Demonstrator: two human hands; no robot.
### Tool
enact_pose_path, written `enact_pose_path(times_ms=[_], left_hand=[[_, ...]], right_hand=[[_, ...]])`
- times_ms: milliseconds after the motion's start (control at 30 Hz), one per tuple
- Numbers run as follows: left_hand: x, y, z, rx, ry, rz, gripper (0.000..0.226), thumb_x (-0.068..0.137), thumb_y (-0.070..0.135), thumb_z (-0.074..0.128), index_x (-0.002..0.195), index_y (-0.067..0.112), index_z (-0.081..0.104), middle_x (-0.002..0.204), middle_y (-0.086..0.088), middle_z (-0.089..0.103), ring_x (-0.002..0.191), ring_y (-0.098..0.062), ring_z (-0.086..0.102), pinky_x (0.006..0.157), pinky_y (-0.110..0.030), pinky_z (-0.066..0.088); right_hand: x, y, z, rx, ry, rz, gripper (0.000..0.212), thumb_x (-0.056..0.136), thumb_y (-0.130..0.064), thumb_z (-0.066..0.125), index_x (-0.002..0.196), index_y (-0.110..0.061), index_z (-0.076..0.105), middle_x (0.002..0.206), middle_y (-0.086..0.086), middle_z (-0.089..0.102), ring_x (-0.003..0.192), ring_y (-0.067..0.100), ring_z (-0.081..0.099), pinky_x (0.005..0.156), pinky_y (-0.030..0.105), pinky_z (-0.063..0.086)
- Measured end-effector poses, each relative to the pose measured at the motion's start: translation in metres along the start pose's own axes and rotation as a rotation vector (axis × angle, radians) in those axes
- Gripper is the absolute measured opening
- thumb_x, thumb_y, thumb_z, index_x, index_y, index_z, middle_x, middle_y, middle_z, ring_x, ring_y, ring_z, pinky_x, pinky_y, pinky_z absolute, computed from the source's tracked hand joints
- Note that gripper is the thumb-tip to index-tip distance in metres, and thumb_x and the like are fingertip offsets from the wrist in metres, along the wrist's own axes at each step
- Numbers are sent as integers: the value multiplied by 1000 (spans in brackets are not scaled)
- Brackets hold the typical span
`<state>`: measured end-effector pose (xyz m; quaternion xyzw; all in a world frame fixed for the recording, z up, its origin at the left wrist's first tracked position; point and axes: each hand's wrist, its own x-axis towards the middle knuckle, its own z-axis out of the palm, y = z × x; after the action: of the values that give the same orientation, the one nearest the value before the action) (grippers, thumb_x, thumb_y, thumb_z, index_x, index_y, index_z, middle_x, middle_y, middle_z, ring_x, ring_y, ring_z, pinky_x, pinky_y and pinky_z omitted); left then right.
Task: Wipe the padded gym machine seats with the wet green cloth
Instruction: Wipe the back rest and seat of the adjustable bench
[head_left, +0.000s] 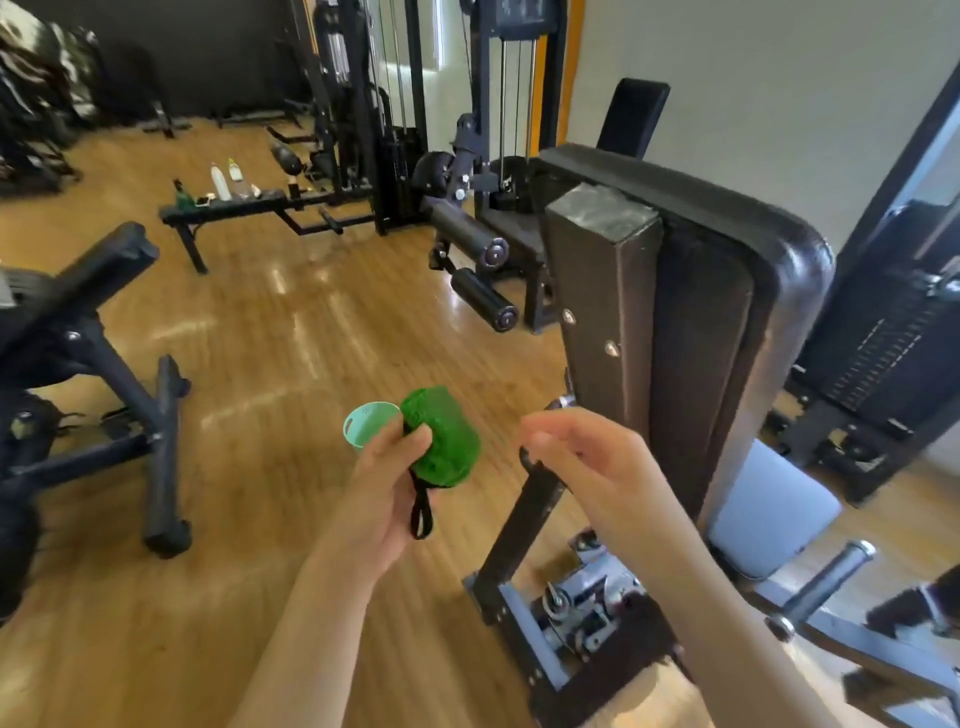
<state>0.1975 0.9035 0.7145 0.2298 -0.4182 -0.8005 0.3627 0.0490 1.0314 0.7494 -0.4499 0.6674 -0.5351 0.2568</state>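
Glossy wooden floor (270, 332) spreads beneath both hands. Just beyond the right hand (587, 457) stands the tall black padded backrest (779, 312), round-cornered and bolted to a square dark post (597, 291). Below and right of that hand lies the smooth grey seat (774, 514). The right hand is blurred, its fingers loosely bent, holding nothing. The left hand (384, 483) grips the bunched, coarse green cloth (441, 436). A round mint cup (366, 421) shows behind its fingers, and a black cord loop (421, 512) dangles beside its palm.

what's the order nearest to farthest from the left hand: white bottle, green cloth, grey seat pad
1. green cloth, held in the left hand
2. grey seat pad, lower right
3. white bottle, on the far bench
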Motion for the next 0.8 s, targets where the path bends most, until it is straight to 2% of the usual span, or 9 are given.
enact_pose_path(times_ms=[67,100,167,233,367,467,567,667,800], left_hand=[[8,20,-19,80,24,8,92,37,46,96,116,9,64,111,-12,70,98,-22,69,75,-30,58],[11,30,-27,123,29,7,84,45,44,94,115,10,65,113,-14,69,99,-23,69,75,-30,58],[19,48,-36,200,29,3,54,67,32,80,115,9,66,111,-16,69,96,-23,70,75,-28,59],[30,65,-41,270,4,16,43,73,23,67,113,8,66,108,-15,70,92,-22,70,74,-27,59],[61,94,-31,388,-49,57,43,67,31,69,106,14,69,103,-11,73,95,-26,69,81,-36,53],[93,102,-16,435,-119,85,38,69,33,70,105,19,70,98,-3,74,94,-21,70,80,-35,53],[124,102,0,449,-174,65,45,71,33,70,113,18,66,102,-1,73,98,-18,69,80,-32,53],[159,107,12,440,-243,40,48,73,34,69,118,18,64,110,-5,71,104,-21,68,86,-36,52],[205,124,37,395,-355,60,49,74,31,63,120,16,63,112,-8,69,102,-21,67,78,-32,51]], right_hand=[[14,-16,11,-157,75,-109,14,92,-26,60,101,-35,64,105,-20,66,102,-4,60,92,19,47],[20,-22,17,-224,116,-161,15,90,-29,57,101,-37,62,107,-22,63,104,-5,58,93,18,45],[31,-32,25,-357,208,-270,19,88,-33,54,105,-34,63,108,-20,61,109,-1,56,95,20,43],[42,-41,31,-473,290,-356,22,90,-31,53,107,-26,66,110,-13,62,113,7,54,95,22,40],[68,-59,30,-680,448,-481,27,91,-32,49,107,-19,67,111,-6,62,115,12,50,95,24,38],[91,-70,28,-768,546,-528,31,91,-33,46,104,-16,69,109,-2,62,114,13,49,98,22,32],[112,-76,28,-843,604,-528,32,90,-32,46,101,-14,70,109,1,63,114,17,50,102,23,25],[128,-88,21,-906,661,-536,31,90,-33,49,104,-16,70,110,-1,63,114,17,51,101,26,29],[156,-104,11,-988,622,-415,34,88,-39,53,112,-19,68,112,-5,63,111,11,50,91,21,35]])
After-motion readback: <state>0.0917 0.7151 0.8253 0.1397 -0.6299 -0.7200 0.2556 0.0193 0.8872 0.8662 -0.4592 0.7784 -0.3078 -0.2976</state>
